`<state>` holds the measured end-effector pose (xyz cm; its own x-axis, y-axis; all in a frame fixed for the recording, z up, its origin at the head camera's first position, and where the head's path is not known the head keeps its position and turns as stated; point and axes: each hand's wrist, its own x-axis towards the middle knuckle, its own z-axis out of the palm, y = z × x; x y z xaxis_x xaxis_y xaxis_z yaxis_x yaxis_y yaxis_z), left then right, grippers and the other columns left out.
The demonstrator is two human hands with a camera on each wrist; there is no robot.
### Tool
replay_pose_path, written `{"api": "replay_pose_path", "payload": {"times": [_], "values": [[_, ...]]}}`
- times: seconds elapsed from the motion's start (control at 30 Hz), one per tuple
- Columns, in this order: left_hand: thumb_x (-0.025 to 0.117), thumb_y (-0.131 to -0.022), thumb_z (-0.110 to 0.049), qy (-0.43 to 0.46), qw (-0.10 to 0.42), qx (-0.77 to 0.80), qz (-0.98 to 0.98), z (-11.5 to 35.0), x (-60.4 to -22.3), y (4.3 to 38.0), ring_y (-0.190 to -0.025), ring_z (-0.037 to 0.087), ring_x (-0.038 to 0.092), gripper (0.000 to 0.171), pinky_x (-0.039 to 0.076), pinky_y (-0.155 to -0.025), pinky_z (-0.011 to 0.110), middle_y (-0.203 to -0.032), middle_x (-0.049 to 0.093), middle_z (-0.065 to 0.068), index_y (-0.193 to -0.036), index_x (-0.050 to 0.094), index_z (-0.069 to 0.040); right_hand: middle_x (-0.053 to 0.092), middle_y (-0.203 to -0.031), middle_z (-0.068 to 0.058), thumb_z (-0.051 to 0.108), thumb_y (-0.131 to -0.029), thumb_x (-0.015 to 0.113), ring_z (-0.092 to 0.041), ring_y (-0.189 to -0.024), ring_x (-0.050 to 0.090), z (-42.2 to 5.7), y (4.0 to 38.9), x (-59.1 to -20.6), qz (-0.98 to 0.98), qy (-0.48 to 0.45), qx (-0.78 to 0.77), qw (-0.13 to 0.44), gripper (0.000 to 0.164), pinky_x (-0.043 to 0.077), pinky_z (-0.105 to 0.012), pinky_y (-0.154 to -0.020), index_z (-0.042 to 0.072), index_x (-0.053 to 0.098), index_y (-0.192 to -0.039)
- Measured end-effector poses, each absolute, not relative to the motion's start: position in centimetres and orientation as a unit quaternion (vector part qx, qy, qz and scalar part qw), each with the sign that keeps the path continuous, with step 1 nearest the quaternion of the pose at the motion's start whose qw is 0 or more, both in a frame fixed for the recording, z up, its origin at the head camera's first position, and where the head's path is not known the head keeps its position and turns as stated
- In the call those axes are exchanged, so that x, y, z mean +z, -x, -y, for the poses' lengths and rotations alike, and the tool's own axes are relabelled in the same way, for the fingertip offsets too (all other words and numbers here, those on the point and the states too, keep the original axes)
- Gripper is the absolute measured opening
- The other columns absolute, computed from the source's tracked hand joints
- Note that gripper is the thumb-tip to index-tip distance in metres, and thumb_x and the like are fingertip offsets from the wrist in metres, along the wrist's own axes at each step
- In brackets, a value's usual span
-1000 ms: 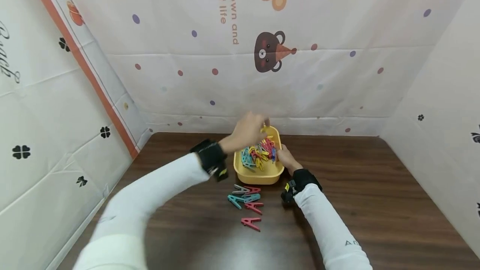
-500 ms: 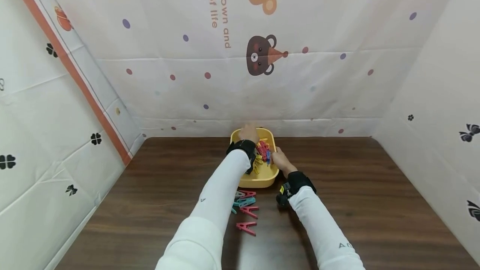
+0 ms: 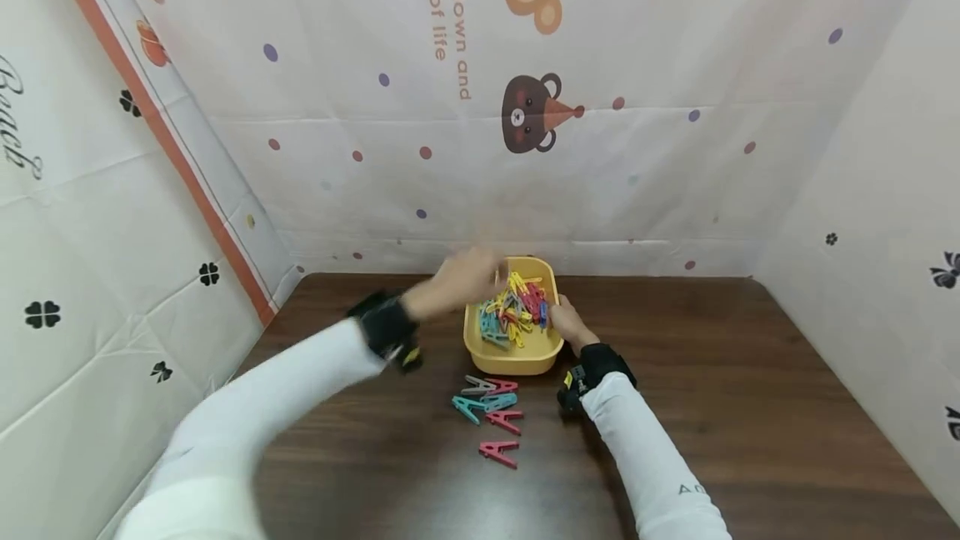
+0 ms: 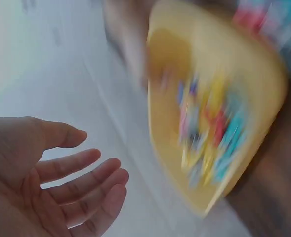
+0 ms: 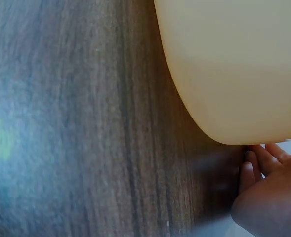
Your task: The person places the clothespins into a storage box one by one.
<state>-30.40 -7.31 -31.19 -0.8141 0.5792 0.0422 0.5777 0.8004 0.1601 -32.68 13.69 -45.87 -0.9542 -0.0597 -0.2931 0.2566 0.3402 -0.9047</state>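
Observation:
A yellow plastic basin (image 3: 525, 362) stands near the back of the table, holding a pile of clothespins (image 3: 516, 315) in yellow, teal, red, blue and grey. To its upper left is my left hand (image 3: 461, 280), blurred in the head view. The left wrist view shows that hand (image 4: 61, 182) with fingers loosely bent, apart from the basin and holding nothing. My right hand (image 3: 570, 323) grips the basin's right rim; in the right wrist view its fingers (image 5: 264, 160) lie against the outer wall, partly hidden. In front of the basin lie red clothespins (image 3: 498, 452) and teal clothespins (image 3: 467, 407).
A grey clothespin (image 3: 476, 385) lies beside a red one just before the basin. The dark wooden table (image 3: 675, 407) ends at a printed white cloth (image 3: 337, 182) behind, with more cloth at both sides.
My left hand reached into the basin half a second ago and has since lifted back out to the upper left. The right hand stays at the basin's rim. The camera view shifts slightly.

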Motion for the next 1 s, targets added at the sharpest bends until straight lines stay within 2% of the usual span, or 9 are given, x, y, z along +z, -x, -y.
{"api": "replay_pose_path", "payload": {"times": [0.1, 0.2, 0.3, 0.37, 0.57, 0.73, 0.8, 0.9, 1.0], "values": [[0.075, -0.093, -0.027, -0.362, -0.010, 0.045, -0.931, 10.4, -34.5, 23.8, -0.075, 0.014, 0.063, 0.020, 0.048, -0.052, 0.023, -0.093, 0.071, 0.001, -0.107, 0.074, -0.013, 0.046, -0.103, -0.021, 0.018, -0.110, 0.028, -0.027, -0.083, 0.048, -13.6, 32.2, -46.3, -0.806, -0.065, -0.571, 0.140, 0.048, 0.039, -0.031, -0.065, -0.003, 0.021, -0.152], [0.082, -0.084, -0.030, -0.393, -0.041, -0.039, -0.918, 13.2, -38.5, 19.0, -0.090, 0.017, 0.062, 0.031, 0.051, -0.057, 0.025, -0.106, 0.068, 0.003, -0.109, 0.071, -0.014, 0.045, -0.109, -0.022, 0.015, -0.108, 0.029, -0.029, -0.087, 0.048, -13.6, 32.1, -46.5, -0.806, -0.061, -0.572, 0.141, 0.048, 0.037, -0.031, -0.065, -0.003, 0.020, -0.151], [0.084, -0.083, -0.031, -0.397, -0.045, -0.106, -0.910, 14.9, -41.3, 16.5, -0.100, 0.020, 0.058, 0.042, 0.052, -0.062, 0.029, -0.121, 0.061, 0.007, -0.117, 0.064, -0.015, 0.040, -0.130, -0.025, 0.009, -0.103, 0.031, -0.033, -0.099, 0.047, -13.6, 32.1, -46.6, -0.803, -0.059, -0.575, 0.146, 0.053, 0.035, -0.031, -0.067, -0.003, 0.017, -0.154], [0.083, -0.085, -0.031, -0.396, -0.037, -0.125, -0.909, 15.5, -42.4, 15.9, -0.100, 0.020, 0.057, 0.041, 0.050, -0.063, 0.029, -0.122, 0.059, 0.007, -0.117, 0.062, -0.016, 0.037, -0.138, -0.026, 0.009, -0.103, 0.031, -0.035, -0.103, 0.046, -13.6, 32.1, -46.5, -0.802, -0.060, -0.575, 0.149, 0.055, 0.035, -0.031, -0.067, -0.002, 0.015, -0.155], [0.083, -0.084, -0.024, -0.395, -0.028, -0.108, -0.912, 15.3, -42.9, 16.4, -0.087, 0.017, 0.058, 0.026, 0.047, -0.059, 0.028, -0.100, 0.062, 0.004, -0.105, 0.069, -0.015, 0.040, -0.137, -0.027, 0.018, -0.110, 0.027, -0.034, -0.101, 0.049, -13.7, 32.2, -46.3, -0.803, -0.062, -0.575, 0.145, 0.052, 0.038, -0.030, -0.066, -0.003, 0.014, -0.155], [0.081, -0.085, -0.019, -0.402, -0.023, -0.067, -0.913, 14.8, -42.5, 16.9, -0.089, 0.017, 0.059, 0.027, 0.051, -0.061, 0.028, -0.104, 0.063, 0.005, -0.108, 0.069, -0.013, 0.048, -0.115, -0.023, 0.020, -0.111, 0.026, -0.031, -0.091, 0.050, -13.6, 32.4, -46.2, -0.807, -0.068, -0.569, 0.141, 0.051, 0.038, -0.031, -0.067, -0.002, 0.016, -0.155], [0.081, -0.086, -0.017, -0.410, -0.024, -0.048, -0.910, 14.8, -42.5, 17.2, -0.091, 0.017, 0.058, 0.031, 0.052, -0.063, 0.027, -0.109, 0.062, 0.006, -0.113, 0.066, -0.012, 0.048, -0.115, -0.022, 0.016, -0.108, 0.027, -0.031, -0.092, 0.049, -13.5, 32.4, -46.2, -0.809, -0.069, -0.567, 0.142, 0.053, 0.038, -0.032, -0.068, -0.002, 0.015, -0.156], [0.080, -0.088, -0.015, -0.423, -0.012, -0.027, -0.906, 14.7, -42.5, 17.7, -0.093, 0.016, 0.057, 0.035, 0.053, -0.065, 0.025, -0.113, 0.061, 0.006, -0.119, 0.064, -0.012, 0.046, -0.131, -0.026, 0.011, -0.104, 0.030, -0.033, -0.103, 0.049, -13.5, 32.4, -46.0, -0.808, -0.068, -0.568, 0.143, 0.057, 0.037, -0.032, -0.070, -0.001, 0.014, -0.157], [0.081, -0.087, -0.016, -0.427, 0.002, -0.023, -0.904, 14.7, -42.4, 18.1, -0.092, 0.015, 0.056, 0.035, 0.053, -0.064, 0.024, -0.110, 0.061, 0.005, -0.118, 0.066, -0.013, 0.034, -0.149, -0.026, 0.004, -0.095, 0.033, -0.034, -0.114, 0.045, -13.6, 32.4, -45.8, -0.807, -0.067, -0.568, 0.146, 0.067, 0.037, -0.031, -0.072, -0.001, 0.012, -0.159]]}}
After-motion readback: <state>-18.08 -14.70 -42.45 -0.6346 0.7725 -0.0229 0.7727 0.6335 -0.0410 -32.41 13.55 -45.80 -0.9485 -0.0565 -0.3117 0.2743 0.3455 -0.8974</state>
